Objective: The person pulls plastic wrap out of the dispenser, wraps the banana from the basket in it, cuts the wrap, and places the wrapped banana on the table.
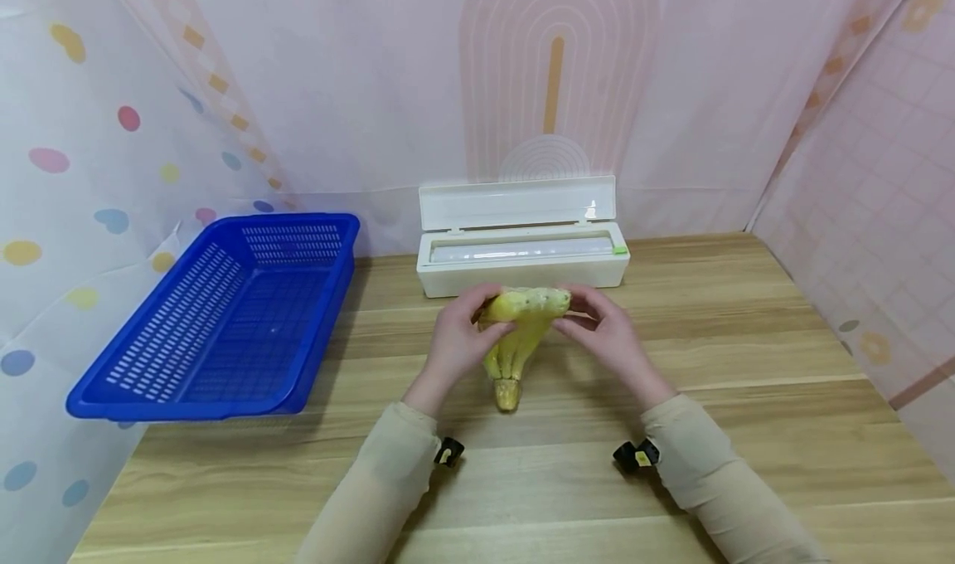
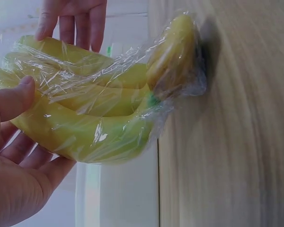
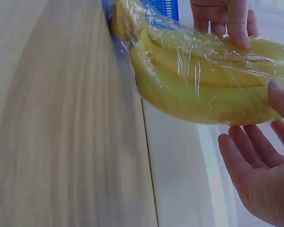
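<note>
A bunch of bananas [image 1: 520, 340] wrapped in clear cling film is held up in front of me, its stem end pointing down towards me and touching or nearly touching the table. My left hand [image 1: 458, 336] grips its left side, thumb on the near face and fingers behind. On the other side my right hand [image 1: 608, 332] holds the banana tips the same way. In the left wrist view the film lies wrinkled over the bananas [image 2: 109, 132] and bunches around the stem. From the right wrist, the bananas [image 3: 194, 85] show between both hands, fingers under the lower side.
Behind the hands stands a white cling film dispenser box [image 1: 522, 278], lid [image 1: 515, 206] raised, with a film roll [image 1: 522, 250] inside. A blue plastic basket [image 1: 304, 357] sits at the left of the wooden table [image 1: 746, 340]. Patterned cloth [image 1: 358, 75] hangs around the table.
</note>
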### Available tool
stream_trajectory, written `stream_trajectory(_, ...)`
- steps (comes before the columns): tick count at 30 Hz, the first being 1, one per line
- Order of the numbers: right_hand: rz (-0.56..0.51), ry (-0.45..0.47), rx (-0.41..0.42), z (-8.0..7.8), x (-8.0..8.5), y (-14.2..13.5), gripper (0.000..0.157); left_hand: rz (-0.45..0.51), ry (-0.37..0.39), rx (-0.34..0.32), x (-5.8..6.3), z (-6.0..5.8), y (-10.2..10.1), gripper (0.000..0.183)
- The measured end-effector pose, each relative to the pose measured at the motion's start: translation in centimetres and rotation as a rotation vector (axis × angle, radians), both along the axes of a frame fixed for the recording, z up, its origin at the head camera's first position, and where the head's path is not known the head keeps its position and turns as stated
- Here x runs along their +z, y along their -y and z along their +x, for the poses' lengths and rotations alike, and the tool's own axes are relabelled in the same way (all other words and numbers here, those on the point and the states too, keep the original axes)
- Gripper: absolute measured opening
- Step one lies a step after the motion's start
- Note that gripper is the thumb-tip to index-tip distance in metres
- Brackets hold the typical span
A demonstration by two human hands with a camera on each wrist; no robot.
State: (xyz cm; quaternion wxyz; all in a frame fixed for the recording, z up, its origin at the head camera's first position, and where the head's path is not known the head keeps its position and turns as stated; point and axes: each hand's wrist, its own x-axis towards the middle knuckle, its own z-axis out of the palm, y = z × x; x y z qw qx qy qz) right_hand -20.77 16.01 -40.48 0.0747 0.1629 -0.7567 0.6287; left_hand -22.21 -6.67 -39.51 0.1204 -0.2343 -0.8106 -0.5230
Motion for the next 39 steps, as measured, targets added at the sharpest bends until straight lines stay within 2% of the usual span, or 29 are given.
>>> stream_trajectory(6, -0.019, -0.066, -0.023, 0.2, 0.3, 0.7, 0.044, 0.083, 0.024, -0.009, -0.3, 0.2, 0.2, 0.039)
stream_trajectory(11, -0.027, -0.154, -0.022, 0.5, 0.6, 1.1, 0.044, 0.122, 0.003, -0.012, -0.4, 0.4, 0.4, 0.039)
stream_trajectory(15, -0.002, -0.237, -0.017, 0.6, 0.8, 1.4, 0.044, 0.125, -0.036, -0.012, -0.5, 0.4, 0.7, 0.038)
stream_trajectory(22, 0.066, -0.351, 0.01, 1.0, 1.0, 1.7, 0.046, 0.152, 0.002, -0.007, -0.5, 0.9, 1.1, 0.04)
stream_trajectory(27, 0.104, -0.408, 0.0, 1.2, 0.9, 1.9, 0.045, 0.219, 0.015, -0.047, -0.6, 1.2, 1.4, 0.043)
stream_trajectory(31, 0.148, -0.488, -0.024, 1.2, 0.8, 1.9, 0.045, 0.245, 0.002, -0.061, -0.7, 1.4, 1.5, 0.043)
stream_trajectory(35, 0.195, -0.588, -0.047, 1.2, 0.6, 1.9, 0.048, 0.202, -0.032, -0.07, -0.7, 1.5, 1.8, 0.045)
stream_trajectory(39, 0.224, -0.672, -0.044, 1.1, 0.5, 1.8, 0.052, 0.063, -0.054, -0.065, -0.5, 1.7, 2.4, 0.06)
